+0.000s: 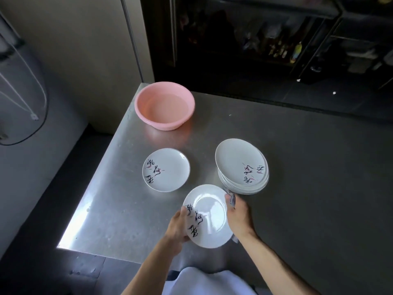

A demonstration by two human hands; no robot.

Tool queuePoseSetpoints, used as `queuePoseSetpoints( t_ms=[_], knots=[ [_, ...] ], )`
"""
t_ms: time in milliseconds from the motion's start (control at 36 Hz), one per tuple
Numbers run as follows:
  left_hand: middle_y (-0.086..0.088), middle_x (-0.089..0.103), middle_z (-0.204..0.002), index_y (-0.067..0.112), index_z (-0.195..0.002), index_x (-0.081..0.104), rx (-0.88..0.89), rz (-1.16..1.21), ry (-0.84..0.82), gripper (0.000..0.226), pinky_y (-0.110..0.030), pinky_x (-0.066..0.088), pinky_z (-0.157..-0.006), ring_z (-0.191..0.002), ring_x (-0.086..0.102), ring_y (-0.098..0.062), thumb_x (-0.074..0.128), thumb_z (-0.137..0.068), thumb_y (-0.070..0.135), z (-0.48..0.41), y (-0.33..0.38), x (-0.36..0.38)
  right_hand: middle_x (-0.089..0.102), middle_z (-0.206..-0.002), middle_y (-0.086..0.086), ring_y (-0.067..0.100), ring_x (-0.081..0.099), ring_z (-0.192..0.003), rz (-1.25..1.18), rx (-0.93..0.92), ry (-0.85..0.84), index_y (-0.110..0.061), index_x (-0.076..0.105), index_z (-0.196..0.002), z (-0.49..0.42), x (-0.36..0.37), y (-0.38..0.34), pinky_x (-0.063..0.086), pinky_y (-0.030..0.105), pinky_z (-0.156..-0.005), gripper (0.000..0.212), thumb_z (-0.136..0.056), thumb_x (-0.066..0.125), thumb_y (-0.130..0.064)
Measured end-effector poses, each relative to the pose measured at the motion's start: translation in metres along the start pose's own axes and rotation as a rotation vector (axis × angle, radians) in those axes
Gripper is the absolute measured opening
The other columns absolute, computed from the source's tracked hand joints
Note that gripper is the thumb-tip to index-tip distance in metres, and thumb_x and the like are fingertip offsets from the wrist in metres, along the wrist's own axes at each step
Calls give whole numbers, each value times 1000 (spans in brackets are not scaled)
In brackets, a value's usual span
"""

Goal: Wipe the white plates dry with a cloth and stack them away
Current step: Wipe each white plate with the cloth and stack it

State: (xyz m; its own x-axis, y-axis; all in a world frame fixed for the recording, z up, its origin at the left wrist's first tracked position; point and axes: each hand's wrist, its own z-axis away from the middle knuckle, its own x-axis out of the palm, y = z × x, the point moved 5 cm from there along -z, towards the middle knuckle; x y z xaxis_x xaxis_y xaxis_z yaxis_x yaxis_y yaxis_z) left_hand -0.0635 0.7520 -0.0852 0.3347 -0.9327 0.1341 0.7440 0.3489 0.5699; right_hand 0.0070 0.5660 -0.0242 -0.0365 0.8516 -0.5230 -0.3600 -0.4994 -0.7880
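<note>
I hold a white plate [209,216] with black brush writing above the near part of the steel table [119,209]. My left hand [177,227] grips its left rim. On the right rim sits my right hand [239,216], shut on a greyish cloth [231,199] pressed against the plate; most of the cloth is hidden behind the plate and hand. A single plate [166,169] of the same kind lies flat to the left. To the right stands a stack of several plates [242,167], its top one tilted.
A pink plastic basin [164,107] holding water stands at the table's far left corner. The table's left edge drops to a dark floor. Dark shelving [276,45] with bottles lies beyond the far edge. A pale wall [85,50] rises at the left.
</note>
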Motion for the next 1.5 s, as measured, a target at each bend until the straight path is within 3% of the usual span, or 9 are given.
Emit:
queuePoseSetpoints(
  t_ms=[139,250,361,472,639,833,1111,1278,1500],
  knots=[
    [-6,73,-100,21,-111,67,48,97,10,24,-34,56,-71,-88,67,-25,49,-109,37,2,7,-8,73,-93,0,23,67,-91,-97,68,87,-14,68,-99,0,-4,13,53,34,-82,25,-103,47,-27],
    [-1,76,-92,19,-104,68,83,80,50,28,-30,59,-60,-75,71,-16,48,-110,38,4,13,-11,59,-126,-14,1,54,-115,16,-120,72,-18,60,-134,11,8,1,34,8,-97,33,-105,45,-23],
    [2,77,-93,22,-104,70,138,19,118,32,-33,59,-63,-81,72,-17,44,-111,40,7,22,-15,56,-141,13,30,47,-135,510,-444,52,-7,58,-135,11,29,-8,35,42,-112,35,-102,51,-19],
    [-2,79,-94,28,-102,75,219,-48,89,37,-29,57,-55,-77,75,-11,41,-111,38,11,33,-9,53,-140,6,30,46,-134,732,-539,-142,-13,50,-141,11,59,-14,36,47,-107,46,-101,38,-35],
    [-6,80,-98,30,-100,78,235,-49,-6,38,-34,60,-61,-84,77,-14,43,-111,41,14,36,-1,16,-165,0,11,10,-153,514,-613,-413,-13,26,-157,35,90,-27,-5,18,-120,51,-108,35,-27],
    [-10,79,-100,25,-93,78,331,29,247,39,-58,62,-78,-95,74,-30,47,-110,43,7,53,-40,51,-147,-5,4,41,-140,393,-822,-473,-10,63,-134,56,40,-27,24,23,-120,36,-101,56,-23],
    [14,71,-83,25,-89,69,578,37,362,41,-39,50,-70,-84,62,-20,41,-110,46,24,132,-57,68,-96,-17,5,66,-91,350,-155,-285,-26,69,-113,18,-10,40,40,1,-73,25,-103,48,-36],
    [19,72,-81,41,-84,74,595,38,204,42,-35,58,-55,-79,69,-5,41,-110,39,28,171,5,75,-97,2,21,69,-92,276,-78,-322,-16,68,-103,12,-1,45,54,36,-87,33,-102,47,-41],
    [-4,71,-96,24,-98,68,626,-186,74,33,-48,63,-70,-91,69,-30,41,-110,38,8,191,107,67,-73,-14,7,60,-62,248,-49,-319,-34,59,-82,5,1,28,53,28,-63,30,-92,40,-55]
  ],
)
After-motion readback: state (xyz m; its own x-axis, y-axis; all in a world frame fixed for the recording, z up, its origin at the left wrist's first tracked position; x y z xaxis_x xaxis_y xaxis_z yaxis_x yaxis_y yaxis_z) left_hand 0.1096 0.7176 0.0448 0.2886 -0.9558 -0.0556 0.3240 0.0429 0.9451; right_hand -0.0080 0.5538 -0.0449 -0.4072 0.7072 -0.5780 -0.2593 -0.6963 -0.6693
